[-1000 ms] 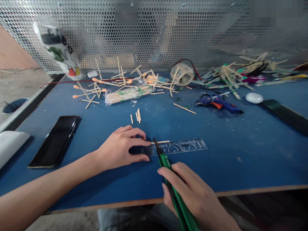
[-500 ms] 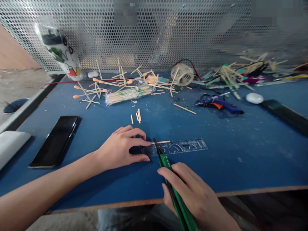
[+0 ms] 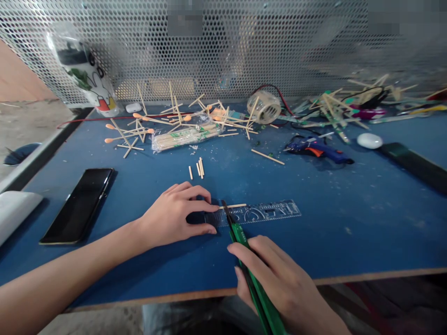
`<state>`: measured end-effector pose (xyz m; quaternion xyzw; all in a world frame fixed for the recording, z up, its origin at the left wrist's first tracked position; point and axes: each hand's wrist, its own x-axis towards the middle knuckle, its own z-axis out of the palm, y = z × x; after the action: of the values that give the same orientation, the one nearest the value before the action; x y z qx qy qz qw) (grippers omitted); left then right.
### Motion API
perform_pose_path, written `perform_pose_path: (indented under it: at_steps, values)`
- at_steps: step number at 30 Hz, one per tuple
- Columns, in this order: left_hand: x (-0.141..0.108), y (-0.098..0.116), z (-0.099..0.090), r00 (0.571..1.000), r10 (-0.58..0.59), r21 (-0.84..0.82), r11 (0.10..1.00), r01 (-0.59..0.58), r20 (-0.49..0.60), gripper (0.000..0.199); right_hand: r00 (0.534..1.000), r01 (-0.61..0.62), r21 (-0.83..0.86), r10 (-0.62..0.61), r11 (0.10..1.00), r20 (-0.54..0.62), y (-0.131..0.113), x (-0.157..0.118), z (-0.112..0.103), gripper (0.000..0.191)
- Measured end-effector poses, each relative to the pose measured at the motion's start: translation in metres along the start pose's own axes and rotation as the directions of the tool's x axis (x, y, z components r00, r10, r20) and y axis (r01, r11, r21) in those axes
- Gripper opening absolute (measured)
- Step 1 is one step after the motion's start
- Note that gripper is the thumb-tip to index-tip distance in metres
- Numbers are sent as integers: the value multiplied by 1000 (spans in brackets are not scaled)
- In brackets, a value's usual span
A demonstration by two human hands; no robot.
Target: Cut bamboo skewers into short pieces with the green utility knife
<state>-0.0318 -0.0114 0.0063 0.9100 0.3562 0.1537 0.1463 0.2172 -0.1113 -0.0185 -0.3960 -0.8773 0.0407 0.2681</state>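
Note:
My right hand (image 3: 275, 279) is wrapped round a green utility knife (image 3: 256, 284), its dark blade pointing away from me. The blade tip rests across a thin wooden stick (image 3: 237, 205) near the stick's left end. Under and beside the stick lies a clear plastic ruler (image 3: 275, 211), flat on the blue table. My left hand (image 3: 179, 211) pins the stick's left end with its index fingertip, while the thumb rests lower, by the ruler's left end. That end of the stick is hidden under the finger. Several short cut stick pieces (image 3: 200, 168) lie beyond my left hand.
A phone (image 3: 78, 204) lies on the left. Toward the back are a bag of sticks (image 3: 186, 137), joined stick shapes, a plastic cup (image 3: 264, 108), and a bottle (image 3: 91, 77) against the perforated metal panel (image 3: 223, 51). A blue glue gun (image 3: 321, 150) lies to the right.
Almost nothing differs. The knife blade has shifted very slightly left along the stick, and the whole view has moved a touch.

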Motion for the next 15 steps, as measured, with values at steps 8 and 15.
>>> perform_pose_path:
  at_steps: [8, 15]
  values:
    - [-1, 0, 0, 1000, 2, -25, 1000, -2, 1, 36, 1000, 15, 6, -15, 1000, 21, 1, -2, -1, 32]
    - [-1, 0, 0, 1000, 2, -15, 1000, -2, -8, 35, 995, 58, 1, -58, 998, 85, 2, 2, -3, 44]
